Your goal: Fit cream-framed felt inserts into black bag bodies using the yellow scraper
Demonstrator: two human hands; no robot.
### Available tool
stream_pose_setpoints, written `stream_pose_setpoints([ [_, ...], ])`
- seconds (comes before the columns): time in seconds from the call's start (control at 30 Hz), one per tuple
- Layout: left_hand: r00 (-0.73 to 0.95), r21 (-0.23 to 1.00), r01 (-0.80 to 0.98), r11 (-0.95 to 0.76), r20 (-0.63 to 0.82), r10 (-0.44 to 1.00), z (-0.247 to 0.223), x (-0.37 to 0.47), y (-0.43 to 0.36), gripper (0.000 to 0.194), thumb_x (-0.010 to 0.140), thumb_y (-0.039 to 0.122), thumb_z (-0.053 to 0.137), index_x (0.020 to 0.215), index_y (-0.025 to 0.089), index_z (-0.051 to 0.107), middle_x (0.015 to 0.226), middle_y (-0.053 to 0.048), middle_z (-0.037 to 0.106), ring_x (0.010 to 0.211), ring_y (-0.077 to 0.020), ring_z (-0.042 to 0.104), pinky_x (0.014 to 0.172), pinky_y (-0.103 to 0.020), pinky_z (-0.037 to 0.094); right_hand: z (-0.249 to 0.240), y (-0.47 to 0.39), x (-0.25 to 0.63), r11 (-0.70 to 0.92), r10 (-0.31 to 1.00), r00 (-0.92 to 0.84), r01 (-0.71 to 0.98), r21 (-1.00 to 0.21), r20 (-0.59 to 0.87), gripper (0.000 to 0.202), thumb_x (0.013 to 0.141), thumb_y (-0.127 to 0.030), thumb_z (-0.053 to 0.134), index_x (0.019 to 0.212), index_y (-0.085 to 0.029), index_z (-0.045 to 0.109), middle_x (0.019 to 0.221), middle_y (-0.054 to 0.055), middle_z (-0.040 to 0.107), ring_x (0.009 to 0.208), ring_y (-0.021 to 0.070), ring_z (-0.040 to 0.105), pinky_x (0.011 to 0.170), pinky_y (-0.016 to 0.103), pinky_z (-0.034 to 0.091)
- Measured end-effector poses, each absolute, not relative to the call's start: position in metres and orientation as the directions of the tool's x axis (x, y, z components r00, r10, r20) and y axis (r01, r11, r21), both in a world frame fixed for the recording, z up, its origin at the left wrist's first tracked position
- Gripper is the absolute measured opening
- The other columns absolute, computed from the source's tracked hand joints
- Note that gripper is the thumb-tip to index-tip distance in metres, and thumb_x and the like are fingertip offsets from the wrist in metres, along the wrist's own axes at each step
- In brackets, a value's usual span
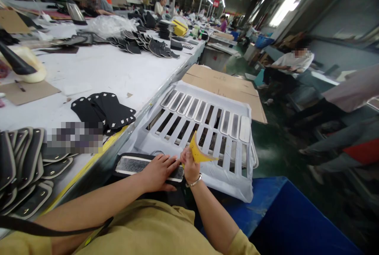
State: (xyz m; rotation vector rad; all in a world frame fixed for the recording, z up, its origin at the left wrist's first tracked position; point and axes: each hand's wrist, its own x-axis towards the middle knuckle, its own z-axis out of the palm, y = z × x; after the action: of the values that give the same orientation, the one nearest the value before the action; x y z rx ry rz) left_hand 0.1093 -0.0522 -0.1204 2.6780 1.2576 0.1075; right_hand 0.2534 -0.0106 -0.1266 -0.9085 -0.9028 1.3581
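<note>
My left hand (162, 171) lies flat, fingers stretched, on a long dark piece (130, 164) with a speckled grey middle and a pale border. The hand covers part of that piece, which rests close to my body. Pinched in my right hand (190, 164) is a thin, curved yellow scraper (201, 153), raised just beyond the piece's right end. Past both hands stands a slatted rack (139, 139) wrapped in grey covering. Several pale-edged oblong pieces (192, 108) lie in a row along its far side, with dark gaps between the nearer slats.
To the left runs a long white worktable (68, 71) with black cut panels (103, 111) and stacked pale-edged pieces (22, 164). Flat cardboard (222, 83) lies behind the rack. A blue bin (284, 211) is at my lower right. A seated person (291, 63) is farther right.
</note>
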Motion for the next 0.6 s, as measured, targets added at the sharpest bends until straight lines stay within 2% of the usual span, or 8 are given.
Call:
stream_pose_setpoints([
  [0.13,0.622,0.163,0.774,-0.612,-0.014,0.783,-0.122,0.111,-0.056,0.095,0.067,0.072,0.053,0.141,0.018,0.027,0.140,-0.014,0.038,0.121,-0.0335,0.038,0.099,-0.046,0.026,-0.114,-0.006,0.268,0.005,0.996,0.077,-0.509,-0.861,-0.040,0.043,0.085,-0.052,0.044,0.058,-0.021,0.030,0.048,-0.010,0.018,0.038,0.0061,0.017,0.038,0.022,0.020],
  [0.27,0.610,0.165,0.783,-0.600,-0.010,0.792,-0.124,0.113,-0.058,0.093,0.067,0.072,0.052,0.141,0.022,0.028,0.141,-0.014,0.037,0.122,-0.0350,0.037,0.099,-0.049,0.025,-0.108,-0.019,0.274,0.019,0.990,0.128,-0.541,-0.841,-0.060,0.043,0.084,-0.053,0.046,0.060,-0.021,0.030,0.048,-0.010,0.019,0.038,0.0055,0.017,0.038,0.020,0.020],
  [0.47,0.609,0.176,0.785,-0.594,-0.047,0.791,-0.121,0.114,-0.058,0.092,0.067,0.072,0.053,0.141,0.023,0.028,0.140,-0.013,0.038,0.122,-0.0364,0.037,0.099,-0.050,0.026,-0.119,-0.029,0.260,0.014,0.982,0.171,-0.485,-0.874,-0.079,0.045,0.079,-0.055,0.052,0.058,-0.021,0.031,0.046,-0.010,0.021,0.036,0.0051,0.022,0.036,0.020,0.021],
  [0.6,0.609,0.176,0.785,-0.594,-0.040,0.792,-0.120,0.114,-0.059,0.091,0.067,0.070,0.055,0.140,0.022,0.030,0.140,-0.014,0.038,0.121,-0.0356,0.038,0.099,-0.049,0.027,-0.125,-0.030,0.250,0.005,0.984,0.166,-0.404,-0.915,-0.068,0.044,0.076,-0.056,0.056,0.057,-0.021,0.038,0.046,-0.009,0.029,0.040,0.0061,0.027,0.038,0.022,0.024],
])
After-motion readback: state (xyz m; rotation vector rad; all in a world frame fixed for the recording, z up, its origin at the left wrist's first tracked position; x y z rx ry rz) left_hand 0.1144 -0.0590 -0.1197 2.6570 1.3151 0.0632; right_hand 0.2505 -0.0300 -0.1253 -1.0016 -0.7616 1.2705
